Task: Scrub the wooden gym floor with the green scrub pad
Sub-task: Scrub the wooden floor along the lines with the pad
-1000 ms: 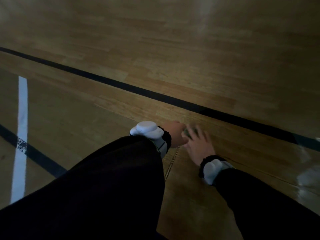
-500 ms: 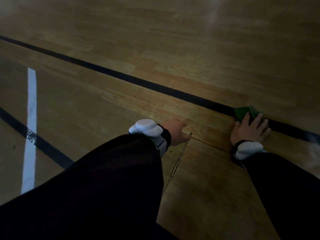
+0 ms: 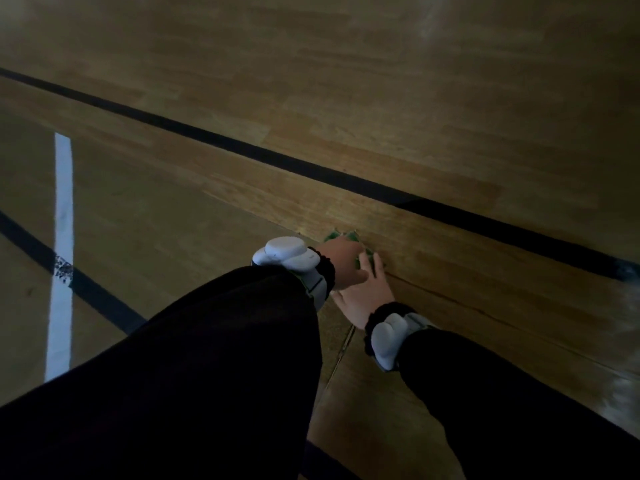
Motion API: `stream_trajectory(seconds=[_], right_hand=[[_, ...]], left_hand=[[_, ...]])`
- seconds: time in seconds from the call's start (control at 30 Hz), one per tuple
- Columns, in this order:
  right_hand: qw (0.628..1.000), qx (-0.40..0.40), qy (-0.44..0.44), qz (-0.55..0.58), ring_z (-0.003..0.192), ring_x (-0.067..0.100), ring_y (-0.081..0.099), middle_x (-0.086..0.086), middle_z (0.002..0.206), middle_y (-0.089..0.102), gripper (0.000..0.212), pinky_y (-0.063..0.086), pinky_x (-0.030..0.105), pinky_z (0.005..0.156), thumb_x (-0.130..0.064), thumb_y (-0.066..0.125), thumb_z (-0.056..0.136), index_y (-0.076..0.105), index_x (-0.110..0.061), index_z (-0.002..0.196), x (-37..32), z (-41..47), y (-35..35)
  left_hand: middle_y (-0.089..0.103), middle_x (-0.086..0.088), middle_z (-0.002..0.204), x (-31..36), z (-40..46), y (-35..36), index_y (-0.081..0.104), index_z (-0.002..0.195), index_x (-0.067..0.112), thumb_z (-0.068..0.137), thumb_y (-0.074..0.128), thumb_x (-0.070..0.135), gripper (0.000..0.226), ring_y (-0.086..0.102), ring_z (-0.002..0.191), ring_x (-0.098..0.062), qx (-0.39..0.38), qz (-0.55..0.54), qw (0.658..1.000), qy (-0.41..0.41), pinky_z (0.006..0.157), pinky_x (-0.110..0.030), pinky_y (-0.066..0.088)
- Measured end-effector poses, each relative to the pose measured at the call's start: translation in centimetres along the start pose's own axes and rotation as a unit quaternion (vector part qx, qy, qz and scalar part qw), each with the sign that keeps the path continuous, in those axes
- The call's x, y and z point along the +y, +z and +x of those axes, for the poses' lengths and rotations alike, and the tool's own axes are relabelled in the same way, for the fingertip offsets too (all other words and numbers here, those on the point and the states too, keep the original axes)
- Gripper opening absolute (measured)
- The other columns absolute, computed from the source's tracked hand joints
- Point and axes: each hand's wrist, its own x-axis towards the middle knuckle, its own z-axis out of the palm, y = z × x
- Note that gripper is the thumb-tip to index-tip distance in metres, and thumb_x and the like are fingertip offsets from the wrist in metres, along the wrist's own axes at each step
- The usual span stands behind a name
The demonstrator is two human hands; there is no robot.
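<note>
Green scrub pad lies flat on the wooden gym floor, under the right hand, fingers spread pressing it. Left hand overlaps; grip unclear. Black line beyond.

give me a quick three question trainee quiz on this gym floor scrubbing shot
1. True or false: the green scrub pad lies on the white line.
2. Which hand presses on the pad: A) right hand, B) neither?
3. Fill in: the long line beyond the hands is ____.

Key:
1. False. It lies on bare wooden floor, partly hidden by the left hand.
2. A.
3. Black: the black line.
</note>
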Motion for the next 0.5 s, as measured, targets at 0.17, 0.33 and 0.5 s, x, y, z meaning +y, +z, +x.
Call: stream_trajectory(seconds=[0.17, 0.33, 0.5], right_hand=[[0.997, 0.044, 0.06, 0.004, 0.148, 0.031, -0.017, -0.004, 0.162, -0.011, 0.051, -0.011, 0.054, 0.118, -0.048, 0.019, 0.102, 0.01, -0.038, 0.152, 4.9, 0.7, -1.1], [0.97, 0.062, 0.226, 0.064, 0.148, 0.032, -0.011, -0.003, 0.162, -0.011, 0.053, -0.002, 0.052, 0.12, -0.048, 0.017, 0.101, 0.004, -0.041, 0.152, 14.5, 0.1, -3.6], [0.937, 0.067, 0.33, 0.095, 0.147, 0.038, -0.009, 0.002, 0.162, -0.01, 0.055, 0.0, 0.055, 0.119, -0.046, 0.02, 0.102, 0.007, -0.034, 0.153, 17.0, 0.1, -4.2]], left_hand=[[0.047, -0.012, 0.142, 0.5, -0.6, -0.3, 0.043, 0.141, 0.009, 0.1, 0.047, 0.032, 0.047, 0.052, 0.116, -0.026, 0.01, 0.005, 1.0, 0.005, 0.101, -0.037, 0.042], [0.032, -0.009, 0.153, -0.5, -0.7, -0.5, 0.028, 0.15, 0.012, 0.099, 0.049, 0.038, 0.061, 0.038, 0.136, -0.028, 0.02, 0.001, 1.0, -0.002, 0.111, -0.037, 0.036], [0.035, -0.011, 0.151, -1.5, -0.9, 0.3, 0.033, 0.148, 0.011, 0.098, 0.049, 0.041, 0.06, 0.041, 0.134, -0.029, 0.015, 0.003, 1.0, -0.006, 0.109, -0.038, 0.038]])
